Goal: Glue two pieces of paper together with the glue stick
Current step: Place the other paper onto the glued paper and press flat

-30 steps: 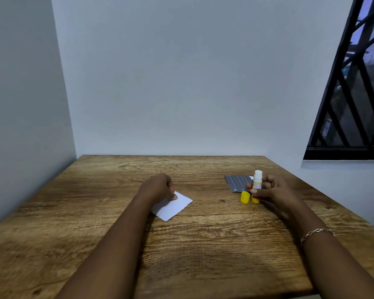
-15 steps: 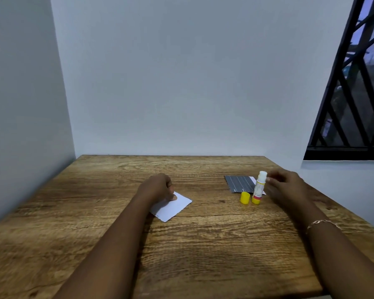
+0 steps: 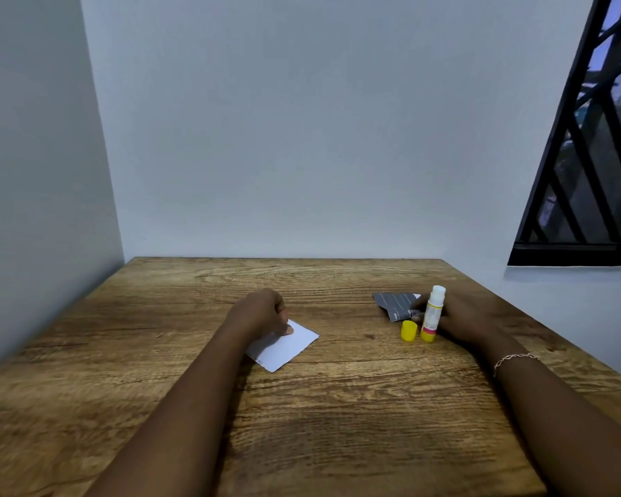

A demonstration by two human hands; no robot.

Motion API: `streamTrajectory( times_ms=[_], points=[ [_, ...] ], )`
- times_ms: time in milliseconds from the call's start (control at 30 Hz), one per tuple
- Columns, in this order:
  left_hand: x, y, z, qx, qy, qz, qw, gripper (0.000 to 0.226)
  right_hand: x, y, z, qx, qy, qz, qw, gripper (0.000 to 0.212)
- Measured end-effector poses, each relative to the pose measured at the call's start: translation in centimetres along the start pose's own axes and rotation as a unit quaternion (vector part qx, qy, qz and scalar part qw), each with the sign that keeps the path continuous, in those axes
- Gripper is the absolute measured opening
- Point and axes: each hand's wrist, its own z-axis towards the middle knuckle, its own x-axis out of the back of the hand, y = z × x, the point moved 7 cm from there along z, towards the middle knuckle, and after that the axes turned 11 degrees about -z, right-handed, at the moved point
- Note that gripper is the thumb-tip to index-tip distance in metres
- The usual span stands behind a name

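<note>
A white paper (image 3: 291, 347) lies flat on the wooden table (image 3: 337, 425) near its middle. My left hand (image 3: 259, 312) rests on its far corner with curled fingers, the thumb pressing the sheet. To the right, the uncapped glue stick (image 3: 432, 313) stands upright, white with a yellow base. Its yellow cap (image 3: 408, 331) stands just left of it. Behind them lies a grey striped paper (image 3: 395, 304), bent up along its near edge. My right hand (image 3: 470, 317) reaches from behind the glue stick and pinches that paper's right side.
Plain walls close the table in at the left and the back. A barred window (image 3: 595, 156) is at the upper right. The table's right edge runs close past my right forearm, which wears a thin bracelet (image 3: 513, 358).
My right hand let go of the glue stick, which stays standing, and moved behind it onto the grey striped paper, whose near edge now lifts. The left hand stayed on the white paper.
</note>
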Motion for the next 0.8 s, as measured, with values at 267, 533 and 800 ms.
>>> streamTrajectory(
  times_ms=[267, 533, 800],
  points=[
    [0.0, 0.0, 0.1, -0.003, 0.006, 0.008, 1.000, 0.013, 2.4, 1.2, -0.6, -0.036, 0.166, 0.000, 0.986, 0.013],
    [0.1, 0.1, 0.0, -0.009, 0.011, 0.014, 1.000, 0.011, 6.4, 3.8, -2.8, -0.127, 0.388, 0.091, 0.908, 0.012],
    [0.8, 0.3, 0.2, -0.028, 0.056, 0.006, 0.998, 0.018, 11.4, -1.3, -5.1, -0.025, 0.530, 0.151, 0.834, 0.014]
  ],
)
